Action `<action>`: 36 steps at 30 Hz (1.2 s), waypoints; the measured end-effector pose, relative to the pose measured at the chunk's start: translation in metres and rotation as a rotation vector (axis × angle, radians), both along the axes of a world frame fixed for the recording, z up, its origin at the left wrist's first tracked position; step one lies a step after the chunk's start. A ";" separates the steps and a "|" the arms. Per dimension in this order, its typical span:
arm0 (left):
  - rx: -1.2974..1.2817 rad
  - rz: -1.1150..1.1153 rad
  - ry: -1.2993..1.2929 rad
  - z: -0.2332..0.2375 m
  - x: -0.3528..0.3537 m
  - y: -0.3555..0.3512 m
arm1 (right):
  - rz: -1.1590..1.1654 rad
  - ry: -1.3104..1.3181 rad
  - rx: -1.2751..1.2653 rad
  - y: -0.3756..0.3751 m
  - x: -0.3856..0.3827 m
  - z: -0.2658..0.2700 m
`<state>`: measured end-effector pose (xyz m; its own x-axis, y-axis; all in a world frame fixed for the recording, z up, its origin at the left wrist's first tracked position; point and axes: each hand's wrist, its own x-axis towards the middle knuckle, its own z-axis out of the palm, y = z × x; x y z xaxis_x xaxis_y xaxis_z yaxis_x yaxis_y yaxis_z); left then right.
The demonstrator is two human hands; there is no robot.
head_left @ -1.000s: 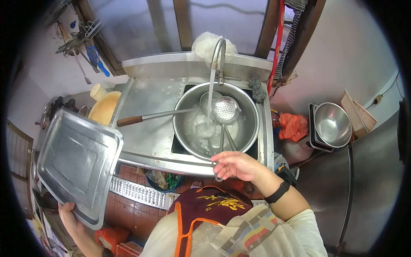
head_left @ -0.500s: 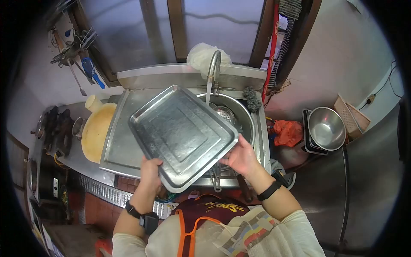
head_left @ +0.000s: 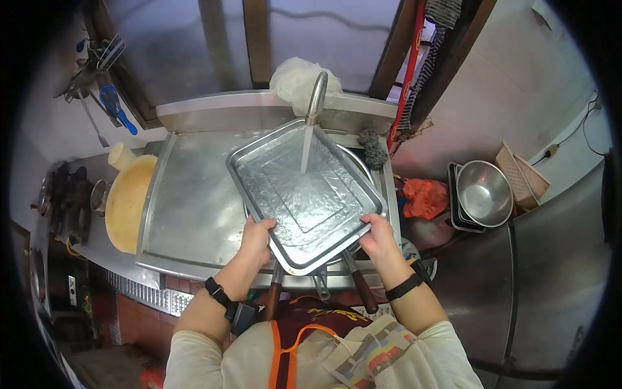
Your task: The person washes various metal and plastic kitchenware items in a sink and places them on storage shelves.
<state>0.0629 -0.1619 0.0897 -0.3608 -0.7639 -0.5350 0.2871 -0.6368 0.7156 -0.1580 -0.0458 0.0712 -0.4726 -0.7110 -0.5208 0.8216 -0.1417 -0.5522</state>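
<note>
A rectangular metal tray (head_left: 304, 201) is held between my two hands over the sink, turned at an angle. My left hand (head_left: 256, 238) is closed on its near left edge, thumb on the rim. On the right edge, my right hand (head_left: 377, 235) grips with the thumb over the rim. Water from the curved faucet (head_left: 317, 100) falls onto the tray and spreads across its inner surface. Most of the round basin (head_left: 355, 157) beneath is hidden by the tray. Wooden-handled utensils (head_left: 363, 288) stick out below the tray's near edge.
A bare metal drainboard (head_left: 188, 201) lies left of the tray, with a round yellowish board (head_left: 129, 201) beyond it. A dark scouring pad (head_left: 372, 148) sits by the faucet. To the right are a red plastic bag (head_left: 424, 198) and a metal bowl (head_left: 484, 193).
The tray has moved right and under the faucet, and water now hits its surface. My right hand has shifted from beneath the tray to its right edge.
</note>
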 end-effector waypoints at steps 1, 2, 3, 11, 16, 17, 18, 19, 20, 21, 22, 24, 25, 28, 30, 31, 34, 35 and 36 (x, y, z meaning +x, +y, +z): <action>-0.034 -0.004 -0.005 -0.008 -0.003 -0.006 | -0.036 -0.021 0.019 0.003 -0.002 0.000; -0.029 -0.036 -0.039 -0.012 -0.006 -0.014 | -0.045 -0.014 -0.004 0.006 -0.003 0.003; -0.025 -0.066 -0.072 -0.014 -0.008 -0.023 | -0.052 -0.005 -0.026 0.012 -0.005 0.005; 0.117 -0.101 -0.054 -0.031 -0.023 -0.056 | -0.125 -0.033 0.036 0.033 -0.001 0.034; 0.209 -0.088 0.067 -0.019 -0.026 -0.051 | -0.147 -0.041 0.068 0.034 0.009 0.050; 0.199 -0.101 0.068 -0.022 -0.024 -0.052 | -0.146 -0.061 0.064 0.034 0.008 0.048; 0.188 -0.115 0.068 -0.028 -0.021 -0.055 | -0.143 -0.083 0.059 0.033 0.008 0.046; 0.176 -0.127 0.066 -0.030 -0.019 -0.056 | -0.141 -0.106 0.054 0.032 0.007 0.046; 0.165 -0.126 0.086 -0.026 -0.016 -0.053 | -0.134 -0.104 0.066 0.029 0.008 0.045; 0.154 -0.124 0.104 -0.020 -0.011 -0.049 | -0.127 -0.103 0.078 0.026 0.009 0.044; 0.143 -0.122 0.119 -0.012 -0.005 -0.044 | -0.119 -0.105 0.091 0.024 0.012 0.043; 0.123 -0.079 0.169 0.007 0.008 -0.036 | -0.048 -0.159 0.102 0.022 0.010 0.035; 0.101 -0.067 0.178 0.014 0.016 -0.033 | -0.026 -0.178 0.115 0.020 0.011 0.035; 0.008 0.015 0.080 0.053 0.035 -0.020 | 0.065 -0.187 0.097 0.016 0.022 0.037; -0.015 0.075 0.044 0.066 0.043 -0.017 | 0.135 -0.190 0.052 0.015 0.025 0.033; -0.014 0.072 0.055 0.070 0.047 -0.016 | 0.188 -0.171 0.073 0.015 0.028 0.032; -0.011 0.071 0.093 0.076 0.052 -0.012 | 0.230 0.067 0.164 0.017 0.030 0.038; -0.009 0.076 0.105 0.078 0.051 -0.010 | 0.177 0.281 0.171 0.019 0.031 0.036; -0.008 0.081 0.118 0.079 0.050 -0.007 | 0.088 0.701 0.283 0.020 0.030 0.029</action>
